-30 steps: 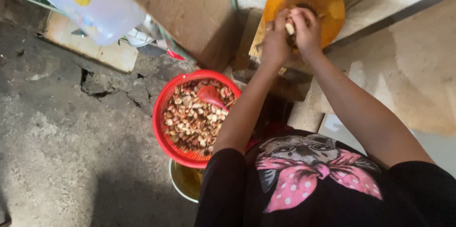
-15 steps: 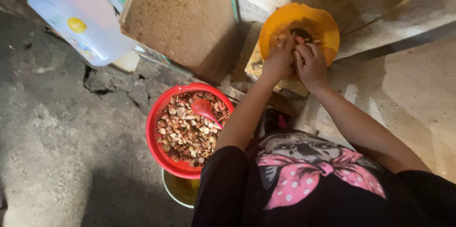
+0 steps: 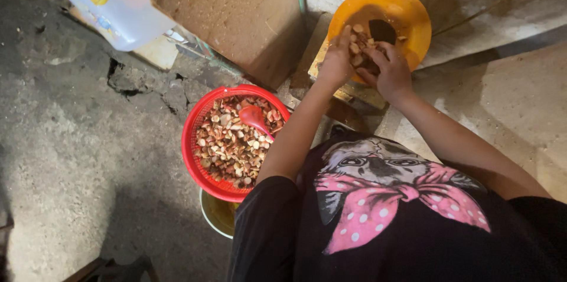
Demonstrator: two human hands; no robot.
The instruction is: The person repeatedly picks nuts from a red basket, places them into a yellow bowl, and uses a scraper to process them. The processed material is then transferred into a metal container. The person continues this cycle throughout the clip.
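Shifted since a second ago: both hands lower and deeper into the orange funnel-shaped bowl point(image 3: 407, 19), fingers now on the pieces rather than at the rim.

Pale nut-like pieces point(image 3: 359, 46): small heap, too many to count, at the bowl's near side beside its dark centre opening. Left hand point(image 3: 335, 63): fingers curled down onto the heap's left edge, touching it. Right hand point(image 3: 387, 72): fingers bent and loosely spread over the heap's right side; firm pinch on any piece not discernible. Heap directly between the two hands, both about equally near. Count: one orange bowl; one red basket point(image 3: 195, 140) of the same pieces, well apart to the left; one red scoop point(image 3: 255, 118) lying in it; one pale-rimmed bowl point(image 3: 215, 214) under the basket; one board point(image 3: 236, 10); one plastic jug point(image 3: 112, 1).
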